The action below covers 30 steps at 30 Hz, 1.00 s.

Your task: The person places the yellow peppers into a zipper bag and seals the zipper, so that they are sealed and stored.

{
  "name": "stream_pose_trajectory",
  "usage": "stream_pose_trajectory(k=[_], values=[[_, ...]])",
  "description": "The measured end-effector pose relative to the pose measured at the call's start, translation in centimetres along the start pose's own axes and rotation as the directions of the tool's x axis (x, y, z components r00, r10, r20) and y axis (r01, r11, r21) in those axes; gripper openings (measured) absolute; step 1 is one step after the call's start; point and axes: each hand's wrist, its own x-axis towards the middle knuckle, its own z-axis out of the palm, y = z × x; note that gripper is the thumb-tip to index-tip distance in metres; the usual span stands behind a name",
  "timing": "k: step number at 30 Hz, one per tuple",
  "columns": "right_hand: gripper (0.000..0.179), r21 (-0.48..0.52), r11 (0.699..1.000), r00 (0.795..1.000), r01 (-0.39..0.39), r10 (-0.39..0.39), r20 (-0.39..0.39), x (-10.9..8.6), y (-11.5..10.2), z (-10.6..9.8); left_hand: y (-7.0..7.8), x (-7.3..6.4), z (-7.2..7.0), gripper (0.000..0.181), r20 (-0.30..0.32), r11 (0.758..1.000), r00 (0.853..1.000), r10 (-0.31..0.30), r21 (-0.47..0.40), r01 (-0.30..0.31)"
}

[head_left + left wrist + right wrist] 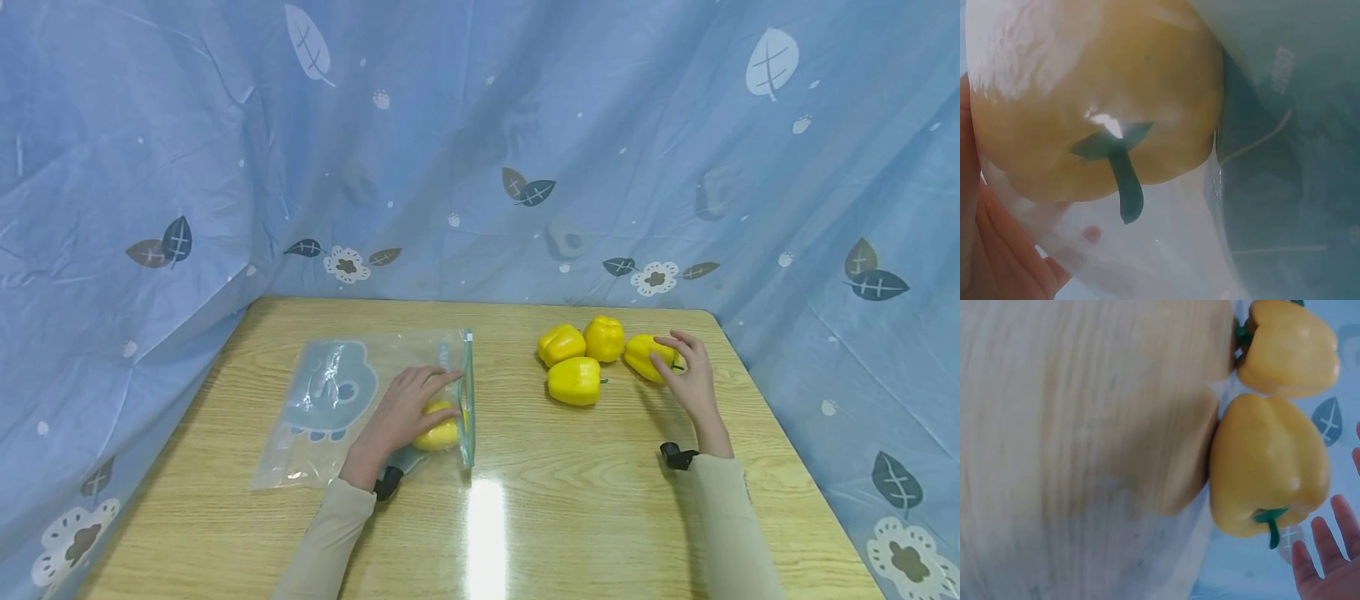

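A clear zip bag [408,350] with a teal cartoon print and green zip edge lies flat at the left of the table. Inside it, near the mouth, is a yellow bell pepper [437,433], whose green stem shows through the plastic in the left wrist view. My left hand [401,410] rests over the bag and this pepper, fingers stretched toward the zip edge, thumb apart. At the right, my right hand [692,377] hovers with spread fingers beside another yellow bell pepper [643,357]. In the right wrist view, its fingertips are near that pepper [1266,465], with a visible gap.
Three more yellow bell peppers, one at the front [574,382], are clustered just left of the right-hand pepper. The wooden table [570,517] carries a bright light reflection at its front middle. Blue curtains [450,125] with leaf prints hang behind and at both sides.
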Motion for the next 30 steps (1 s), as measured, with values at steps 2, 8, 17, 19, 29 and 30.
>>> stream_pose_trajectory(k=[2,8,17,19,29,30], values=[[0.034,-0.006,1.0,1.0,-0.021,0.021,0.019,0.0,0.3,0.0,0.0,0.0,-0.1,0.059,0.002,1.0,1.0,0.009,0.001,-0.009],[0.043,-0.036,0.994,0.99,-0.103,0.106,0.096,0.1,1.0,0.0,0.0,-0.1,-0.1,0.058,-0.012,1.0,1.0,0.028,-0.002,-0.028],[0.041,-0.09,0.99,0.986,-0.108,0.118,0.117,0.3,1.6,-0.4,0.1,-0.3,-0.1,0.059,-0.001,0.999,0.999,0.033,-0.011,-0.033],[0.041,-0.091,0.989,0.984,-0.12,0.131,0.119,0.4,1.5,-0.5,0.1,-0.3,-0.1,0.059,0.007,1.0,1.0,0.027,-0.009,-0.027],[0.045,-0.06,0.982,0.982,-0.179,0.182,0.053,-0.5,1.0,-0.4,0.1,-0.4,-0.2,0.059,0.016,1.0,1.0,0.021,-0.002,-0.021],[0.045,-0.056,0.981,0.981,-0.186,0.189,0.048,-0.6,0.9,-0.4,0.1,-0.4,-0.3,0.059,0.016,1.0,1.0,0.02,-0.002,-0.02]])
